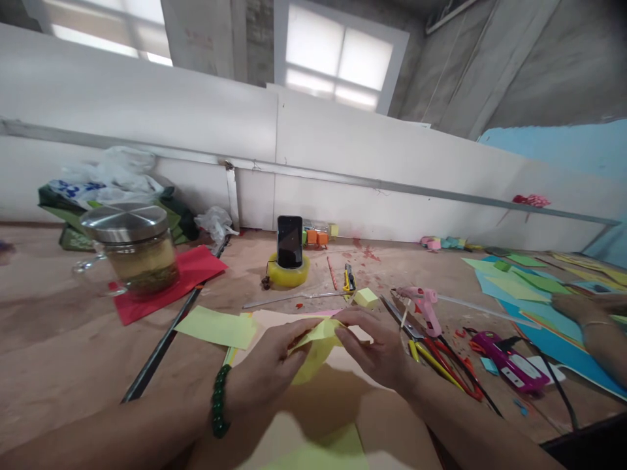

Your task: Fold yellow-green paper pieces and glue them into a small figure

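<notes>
This is a craft workshop, a plain working room rather than a home. The long brown surface [73, 339] is strewn with cut coloured paper [519, 281], a pink glue gun [425, 307], a second purple one [509, 359], scissors [431, 349], a yellow utility knife [349, 279] and a roll of yellow tape [289, 273] propping up a phone [289, 241]. Bare concrete walls [539, 59] and white partition boards [367, 170] with a metal rail [441, 193] close it in. A second person's arm [595, 326] rests on blue paper at the far right, so the bench is shared.
</notes>
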Demonstrator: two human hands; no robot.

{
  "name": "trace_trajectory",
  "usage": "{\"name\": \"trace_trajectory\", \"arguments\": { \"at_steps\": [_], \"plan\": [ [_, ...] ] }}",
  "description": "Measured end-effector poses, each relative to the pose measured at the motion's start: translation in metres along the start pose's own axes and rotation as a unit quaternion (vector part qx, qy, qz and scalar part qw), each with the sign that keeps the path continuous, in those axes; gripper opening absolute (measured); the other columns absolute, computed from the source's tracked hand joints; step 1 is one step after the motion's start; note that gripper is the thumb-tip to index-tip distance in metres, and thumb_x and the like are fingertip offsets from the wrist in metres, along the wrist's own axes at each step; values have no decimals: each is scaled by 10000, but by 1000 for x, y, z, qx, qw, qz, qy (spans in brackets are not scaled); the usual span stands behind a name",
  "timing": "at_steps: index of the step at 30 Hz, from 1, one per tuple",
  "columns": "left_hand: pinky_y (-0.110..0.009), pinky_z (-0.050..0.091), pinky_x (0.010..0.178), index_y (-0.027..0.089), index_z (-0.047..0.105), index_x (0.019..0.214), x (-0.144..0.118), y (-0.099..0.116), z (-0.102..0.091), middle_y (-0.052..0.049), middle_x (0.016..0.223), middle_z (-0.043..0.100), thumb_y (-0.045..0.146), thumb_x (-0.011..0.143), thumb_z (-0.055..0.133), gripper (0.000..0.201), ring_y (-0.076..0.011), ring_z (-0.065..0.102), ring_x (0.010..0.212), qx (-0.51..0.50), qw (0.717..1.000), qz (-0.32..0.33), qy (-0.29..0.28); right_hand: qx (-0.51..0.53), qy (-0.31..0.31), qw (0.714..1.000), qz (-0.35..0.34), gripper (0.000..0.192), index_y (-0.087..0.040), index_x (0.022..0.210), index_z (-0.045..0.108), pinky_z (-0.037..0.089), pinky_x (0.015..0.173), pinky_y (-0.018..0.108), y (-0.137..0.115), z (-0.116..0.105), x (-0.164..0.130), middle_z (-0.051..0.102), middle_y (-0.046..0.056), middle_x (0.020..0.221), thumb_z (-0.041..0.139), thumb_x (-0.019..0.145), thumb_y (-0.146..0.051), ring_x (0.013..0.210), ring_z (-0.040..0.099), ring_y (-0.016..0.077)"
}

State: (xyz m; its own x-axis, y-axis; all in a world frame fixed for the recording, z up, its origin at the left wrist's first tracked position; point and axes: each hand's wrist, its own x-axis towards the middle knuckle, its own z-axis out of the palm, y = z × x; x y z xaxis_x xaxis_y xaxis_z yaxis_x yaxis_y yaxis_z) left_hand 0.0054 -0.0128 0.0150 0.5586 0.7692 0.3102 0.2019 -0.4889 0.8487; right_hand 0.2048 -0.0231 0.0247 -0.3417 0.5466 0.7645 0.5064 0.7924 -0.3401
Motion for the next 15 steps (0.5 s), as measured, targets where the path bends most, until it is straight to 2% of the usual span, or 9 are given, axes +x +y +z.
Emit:
{"name": "trace_trajectory", "arguments": {
  "at_steps": [4, 7, 10, 15],
  "plan": [
    [-356, 517, 910, 221, 684, 1107, 2, -12, -2, -54, 1101, 730, 132, 807, 435, 400, -203, 662, 1006, 62, 995, 33, 64, 4, -49, 999, -17, 251, -197, 1086, 585, 524, 676, 265, 3, -2, 2, 711, 57, 871, 621, 841, -239, 716, 657, 150],
    [-328, 546, 822, 211, 701, 1073, 3, -16, -5, -66, 1034, 748, 134, 774, 504, 366, -207, 687, 917, 86, 992, 47, 78, 9, -63, 997, -38, 196, -209, 1021, 602, 519, 677, 253, 5, -2, 2, 701, 57, 885, 578, 837, -147, 761, 659, 148],
    [-289, 547, 737, 205, 714, 1044, 3, -13, -8, -67, 967, 749, 123, 735, 560, 355, -200, 688, 847, 104, 989, 61, 80, -11, -66, 997, -30, 243, -213, 939, 613, 505, 635, 242, 6, -1, 2, 691, 48, 832, 499, 798, -51, 716, 647, 140],
    [-281, 531, 710, 215, 731, 1007, 1, -4, -12, -54, 939, 757, 127, 729, 581, 328, -199, 695, 809, 176, 977, 77, 95, -43, -55, 997, -17, 227, -208, 892, 614, 479, 585, 237, 7, 2, -1, 696, 33, 755, 503, 774, -50, 636, 634, 138]
  ]
}}
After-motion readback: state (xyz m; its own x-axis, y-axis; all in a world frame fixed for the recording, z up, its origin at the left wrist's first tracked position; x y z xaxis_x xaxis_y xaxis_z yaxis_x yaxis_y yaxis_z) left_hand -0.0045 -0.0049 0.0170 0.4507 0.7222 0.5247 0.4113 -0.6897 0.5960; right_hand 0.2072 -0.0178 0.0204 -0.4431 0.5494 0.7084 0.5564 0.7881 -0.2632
